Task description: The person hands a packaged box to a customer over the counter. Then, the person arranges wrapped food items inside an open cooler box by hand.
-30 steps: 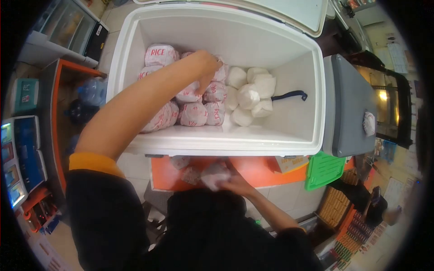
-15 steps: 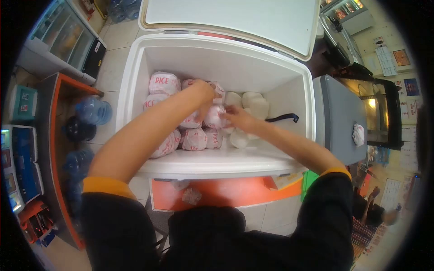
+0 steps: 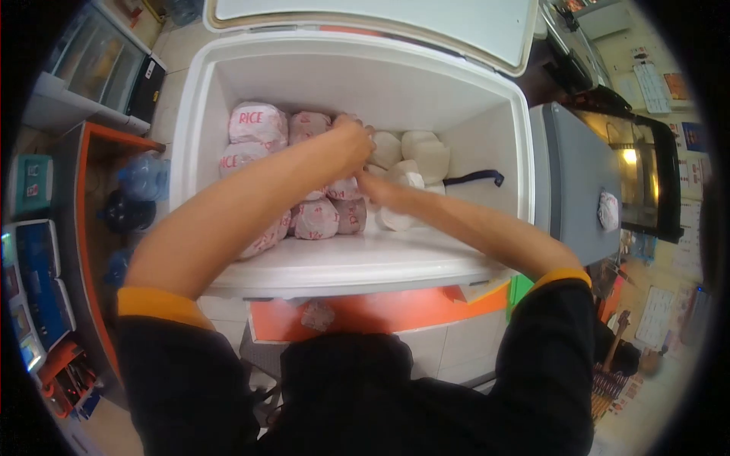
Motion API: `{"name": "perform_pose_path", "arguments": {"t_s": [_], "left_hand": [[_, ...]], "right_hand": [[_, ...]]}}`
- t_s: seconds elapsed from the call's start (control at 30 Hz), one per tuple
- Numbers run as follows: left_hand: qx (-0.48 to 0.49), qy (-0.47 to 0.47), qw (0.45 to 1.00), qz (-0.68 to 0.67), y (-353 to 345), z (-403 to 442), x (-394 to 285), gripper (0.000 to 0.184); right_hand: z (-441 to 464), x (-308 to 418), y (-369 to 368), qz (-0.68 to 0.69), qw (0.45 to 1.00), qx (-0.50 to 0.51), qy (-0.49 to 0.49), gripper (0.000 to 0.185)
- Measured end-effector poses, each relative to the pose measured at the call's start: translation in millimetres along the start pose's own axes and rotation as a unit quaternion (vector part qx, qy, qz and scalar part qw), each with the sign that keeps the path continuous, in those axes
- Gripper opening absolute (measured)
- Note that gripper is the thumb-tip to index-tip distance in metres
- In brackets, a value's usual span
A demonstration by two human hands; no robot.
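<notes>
Inside the white cooler box [image 3: 498, 129] sit several round packs of rice in paper printed with red "RICE", such as the back-left pack [image 3: 257, 123]. My left hand [image 3: 353, 143] reaches over the back right of these packs. Its fingers are curled and what lies beneath them is mostly hidden. Close below it, my right hand [image 3: 378, 190] has its fingers bent against the right side of a wrapped rice pack [image 3: 346, 188], partly covered by my left forearm. Plain white rounded packs [image 3: 426, 156] lie right of both hands.
A dark curved handle or strap [image 3: 475, 178] rests at the cooler's right side. The raised lid [image 3: 380, 19] stands behind. A grey box [image 3: 582, 182] with a wrapped pack [image 3: 608, 211] on top is to the right. Blue water bottles [image 3: 144, 178] fill an orange-edged shelf at left.
My view has shifted, so the cooler appears higher and further left. My left hand has moved over the pack at the back right. My right hand stays beside the rice pack.
</notes>
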State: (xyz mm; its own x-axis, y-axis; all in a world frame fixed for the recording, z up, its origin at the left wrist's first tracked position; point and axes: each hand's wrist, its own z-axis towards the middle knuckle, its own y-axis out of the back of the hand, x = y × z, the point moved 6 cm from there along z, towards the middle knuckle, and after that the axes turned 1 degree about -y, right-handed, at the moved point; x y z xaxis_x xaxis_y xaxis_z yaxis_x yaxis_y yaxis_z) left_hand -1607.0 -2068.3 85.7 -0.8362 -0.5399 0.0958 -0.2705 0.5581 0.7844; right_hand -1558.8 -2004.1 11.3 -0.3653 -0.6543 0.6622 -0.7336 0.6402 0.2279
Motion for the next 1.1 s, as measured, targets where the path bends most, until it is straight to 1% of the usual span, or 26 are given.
{"name": "perform_pose_path", "arguments": {"t_s": [0.03, 0.1, 0.13, 0.2, 0.23, 0.27, 0.3, 0.33, 0.37, 0.4, 0.43, 0.47, 0.5, 0.53, 0.6, 0.63, 0.67, 0.73, 0.77, 0.8, 0.87, 0.9, 0.93, 1.0, 1.07, 1.1], "left_hand": [[0.032, 0.0, 0.999, 0.003, -3, 3, 1, 0.115], [0.076, -0.009, 0.997, 0.002, -21, 11, 6, 0.115], [0.02, -0.037, 0.998, 0.041, -25, 18, 11, 0.087], [-0.04, -0.069, 0.994, 0.076, -17, 10, -1, 0.059], [-0.017, -0.044, 0.996, 0.076, -1, -15, -6, 0.061], [0.005, -0.017, 0.997, 0.079, 9, -28, -7, 0.062], [0.003, -0.017, 0.997, 0.08, 8, -25, -8, 0.062], [-0.028, -0.015, 0.997, 0.075, 6, -20, -8, 0.062], [-0.059, -0.014, 0.996, 0.07, 6, -14, -10, 0.062], [-0.06, -0.012, 0.995, 0.075, 7, -9, -15, 0.062], [-0.039, -0.027, 0.995, 0.091, 7, -4, -23, 0.066], [-0.018, -0.042, 0.993, 0.106, 6, -2, -31, 0.072], [-0.037, -0.092, 0.989, 0.111, 8, -7, -48, 0.061], [-0.055, -0.143, 0.981, 0.116, 10, -15, -67, 0.05], [-0.058, -0.25, 0.964, -0.073, -6, -16, -97, 0.032], [-0.006, -0.251, 0.966, -0.055, -30, -9, -105, 0.024], [0.046, -0.248, 0.967, -0.039, -56, -2, -109, 0.017], [0.004, -0.287, 0.957, -0.051, -93, 3, -96, 0.013], [-0.018, -0.307, 0.95, -0.055, -85, -4, -94, 0.011], [-0.041, -0.327, 0.942, -0.058, -78, -12, -91, 0.009], [-0.023, -0.172, 0.98, -0.095, -36, -46, -83, 0.011], [-0.025, -0.17, 0.98, -0.096, -31, -48, -80, 0.011], [0.017, -0.177, 0.977, -0.115, -33, -48, -79, 0.013], [0.056, -0.182, 0.972, -0.136, -36, -46, -74, 0.015], [0.036, -0.227, 0.954, -0.192, -33, -48, -71, 0.026], [0.033, -0.226, 0.954, -0.195, -33, -48, -70, 0.026]], "right_hand": [[-8, 4, 9, -0.111, 0.993, 0.034, 0.028, 0.064], [-65, 63, 36, -0.231, 0.959, -0.157, 0.052, 0.059], [-98, 95, 49, -0.265, 0.916, -0.221, 0.203, 0.046], [-189, 131, 53, -0.159, 0.907, -0.239, 0.308, 0.036], [-216, 115, 28, -0.054, 0.95, -0.03, 0.306, 0.035], [-232, 96, -3, -0.005, 0.96, 0.119, 0.254, 0.034], [-252, 75, -33, 0.03, 0.951, 0.252, 0.176, 0.034], [-251, 32, -65, 0.004, 0.945, 0.321, 0.061, 0.037], [-232, -29, -73, -0.084, 0.982, 0.17, 0.025, 0.043], [-208, -102, -83, -0.168, 0.986, 0.013, -0.012, 0.05], [-182, -165, -94, -0.353, 0.913, -0.202, -0.02, 0.059], [-154, -206, -95, -0.331, 0.906, -0.236, -0.116, 0.058], [-143, -216, -96, -0.352, 0.844, -0.402, 0.05, 0.049], [-117, -252, -107, -0.35, 0.843, -0.405, 0.053, 0.049], [-87, -295, -119, -0.255, 0.809, -0.522, 0.091, 0.037], [-106, -259, -103, -0.057, 0.819, -0.556, 0.128, 0.023], [-104, -254, -101, -0.054, 0.819, -0.556, 0.135, 0.023], [-98, -258, -103, 0.065, 0.855, -0.502, 0.11, 0.03], [-108, -246, -101, 0.066, 0.854, -0.504, 0.115, 0.03], [-114, -238, -105, 0.219, 0.86, -0.435, 0.151, 0.037], [-144, -196, -112, 0.463, 0.842, -0.233, 0.148, 0.053], [-167, -163, -112, 0.565, 0.804, -0.108, 0.153, 0.062], [-192, -128, -114, 0.658, 0.735, 0.021, 0.163, 0.07], [-241, -79, -119, 0.812, 0.531, 0.18, 0.16, 0.08], [-268, -30, -90, 0.799, 0.525, 0.223, 0.189, 0.075], [-277, -10, -67, 0.72, 0.638, 0.165, 0.218, 0.074]]}}
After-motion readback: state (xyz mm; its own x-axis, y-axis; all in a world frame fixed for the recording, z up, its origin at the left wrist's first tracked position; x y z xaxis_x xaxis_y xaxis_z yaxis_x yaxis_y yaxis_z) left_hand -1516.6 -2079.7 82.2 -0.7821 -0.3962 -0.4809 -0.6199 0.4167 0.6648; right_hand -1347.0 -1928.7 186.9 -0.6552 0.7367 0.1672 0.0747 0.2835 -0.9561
